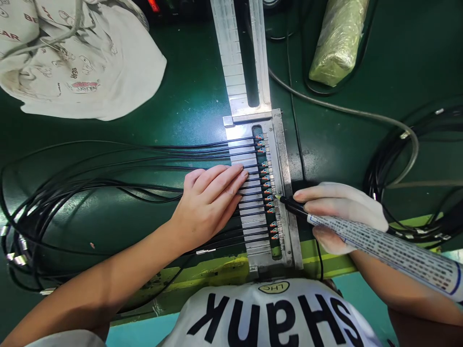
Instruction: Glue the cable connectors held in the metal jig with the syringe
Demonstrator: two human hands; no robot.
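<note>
A metal fixture (287, 168) lies on the green bench and holds several thin black cables (152, 147) in a row, their stripped coloured wire ends (269, 190) lined up in its slot. My left hand (211, 200) lies flat with fingers stretched over the cables on the fixture's ribbed plate, pressing them down. My right hand (342, 212), in a white glove, grips a pen-like tool (379, 243) with a patterned white barrel. Its black tip touches the wire ends near the middle of the row.
The cables loop away to the left (32, 207). A white printed cloth bag (79, 62) lies at the back left. A long metal rail (242, 53) runs away from the fixture. A plastic-wrapped bundle (336, 41) and grey hose (361, 115) lie at the right.
</note>
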